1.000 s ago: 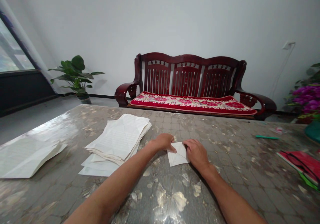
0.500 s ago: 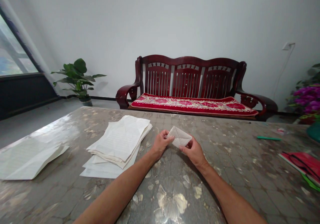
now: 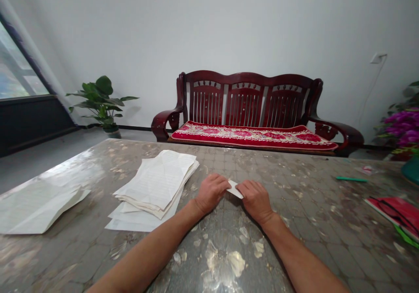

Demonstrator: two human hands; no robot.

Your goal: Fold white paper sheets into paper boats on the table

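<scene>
A small folded white paper (image 3: 235,188) lies between my two hands near the middle of the marbled table (image 3: 216,249). My left hand (image 3: 211,191) is curled over its left side, fingers pressed down on it. My right hand (image 3: 256,198) covers its right side with fingers bent onto it. Only a narrow strip of the paper shows between the knuckles. A stack of lined white sheets (image 3: 159,184) sits just left of my left hand.
More loose white paper (image 3: 36,205) lies at the table's left edge. A green pen (image 3: 351,179) and a red and green booklet (image 3: 394,214) are at the right. Beyond the table stand a dark wooden bench (image 3: 248,109) with a red cushion, a potted plant (image 3: 101,101) and purple flowers (image 3: 404,129).
The folded paper was flat on the table, then lifted between both hands, and is now back down with both hands pressed over it.
</scene>
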